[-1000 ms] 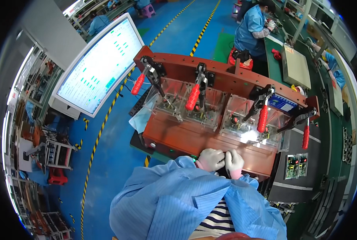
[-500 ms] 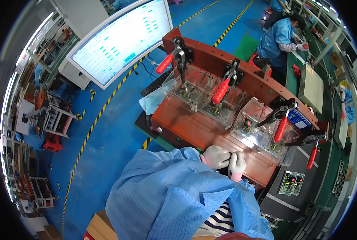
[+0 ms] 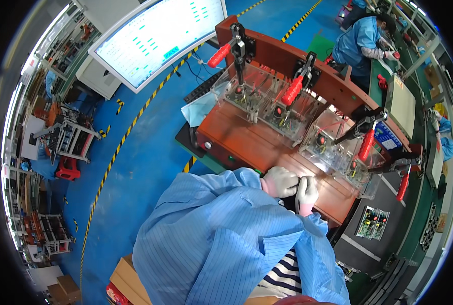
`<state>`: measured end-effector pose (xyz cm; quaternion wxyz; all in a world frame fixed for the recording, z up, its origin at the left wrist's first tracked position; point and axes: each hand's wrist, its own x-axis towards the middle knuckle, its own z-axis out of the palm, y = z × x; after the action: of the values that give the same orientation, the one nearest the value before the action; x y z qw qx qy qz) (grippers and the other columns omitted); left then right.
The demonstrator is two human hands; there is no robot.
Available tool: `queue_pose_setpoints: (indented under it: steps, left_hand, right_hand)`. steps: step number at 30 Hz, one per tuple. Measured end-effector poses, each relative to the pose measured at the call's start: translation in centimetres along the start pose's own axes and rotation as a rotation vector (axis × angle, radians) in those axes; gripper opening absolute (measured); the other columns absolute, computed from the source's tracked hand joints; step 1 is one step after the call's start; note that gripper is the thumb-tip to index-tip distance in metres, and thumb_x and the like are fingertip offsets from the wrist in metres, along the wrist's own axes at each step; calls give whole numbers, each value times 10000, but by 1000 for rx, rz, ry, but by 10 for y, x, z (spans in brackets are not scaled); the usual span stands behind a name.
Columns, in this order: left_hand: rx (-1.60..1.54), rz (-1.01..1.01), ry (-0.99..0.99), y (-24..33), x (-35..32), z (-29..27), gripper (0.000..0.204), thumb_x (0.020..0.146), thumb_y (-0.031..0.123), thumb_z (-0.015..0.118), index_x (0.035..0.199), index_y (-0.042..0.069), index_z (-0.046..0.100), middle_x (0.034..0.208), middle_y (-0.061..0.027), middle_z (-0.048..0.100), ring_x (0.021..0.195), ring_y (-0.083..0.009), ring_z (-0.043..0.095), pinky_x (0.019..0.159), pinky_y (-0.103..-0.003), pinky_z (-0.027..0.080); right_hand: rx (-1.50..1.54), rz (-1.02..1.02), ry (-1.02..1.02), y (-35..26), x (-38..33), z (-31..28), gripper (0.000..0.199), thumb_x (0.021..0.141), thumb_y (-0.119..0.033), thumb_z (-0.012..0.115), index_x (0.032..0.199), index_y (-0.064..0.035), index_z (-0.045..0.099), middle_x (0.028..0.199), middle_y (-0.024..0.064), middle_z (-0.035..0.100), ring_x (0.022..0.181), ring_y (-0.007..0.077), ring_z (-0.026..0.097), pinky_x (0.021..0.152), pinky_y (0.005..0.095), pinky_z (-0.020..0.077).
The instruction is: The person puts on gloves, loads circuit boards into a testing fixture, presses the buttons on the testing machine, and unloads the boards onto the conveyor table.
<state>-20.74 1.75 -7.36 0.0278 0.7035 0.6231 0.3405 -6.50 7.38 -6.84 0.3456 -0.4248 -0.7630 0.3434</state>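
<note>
Both hands wear white gloves and sit close together at the front edge of a red-brown test fixture (image 3: 236,142). My left hand (image 3: 280,182) has its fingers curled in, knuckles up. My right hand (image 3: 307,191) is closed beside it, thumb and fingers pressed together. What they pinch, if anything, is too small and covered to make out. Beyond them, clear plastic plates (image 3: 282,122) line the fixture, with toggle clamps above. The red handles of a left clamp (image 3: 219,55), a middle clamp (image 3: 292,90) and a right clamp (image 3: 366,145) stand out.
A lit monitor (image 3: 158,40) stands at the far left of the fixture. Circuit boards (image 3: 372,222) lie on the dark belt (image 3: 356,239) to the right. A co-worker in blue (image 3: 358,44) works farther along the line. A cardboard box (image 3: 127,282) is at lower left.
The whole view has shifted a little, so the fixture and monitor sit slightly higher and farther right. My hands stay closed together at the fixture's front edge.
</note>
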Motion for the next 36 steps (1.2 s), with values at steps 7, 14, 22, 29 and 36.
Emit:
queue_pose_setpoints:
  steps: [7,14,22,29,36]
  left_hand:
    - [22,-4,74,1,-4,7,233,777,341,611,733,112,602,730,-63,604,614,-310,591,565,-413,453]
    - [76,-30,115,7,-7,8,220,782,332,607,727,120,598,733,-61,604,631,-299,588,588,-405,450]
    - [189,-254,66,31,-12,4,191,796,301,610,731,122,596,797,-55,611,723,-279,582,676,-390,446]
    - [88,-291,203,68,-41,-7,134,802,259,622,811,127,646,910,-27,645,858,-245,608,787,-370,446]
    - [149,-310,243,48,-75,-43,229,802,291,627,975,152,686,1088,-31,670,999,-254,615,907,-383,433]
  right_hand:
    - [0,27,-34,4,-3,-1,194,953,-204,524,892,-47,620,763,96,616,668,216,529,664,311,452]
    - [41,-23,-3,-2,-4,-3,149,919,-177,569,872,-52,634,729,105,631,640,259,556,650,351,466]
    - [108,-78,-46,-1,-3,-8,122,912,-150,577,878,-44,627,737,105,632,636,251,554,643,342,461]
    - [152,-102,-178,-1,-3,-19,108,918,-132,569,903,-42,626,763,90,639,650,229,554,643,321,460]
    - [186,-67,-270,1,-7,-24,150,956,-156,542,963,-36,631,782,44,617,682,155,531,653,265,448]
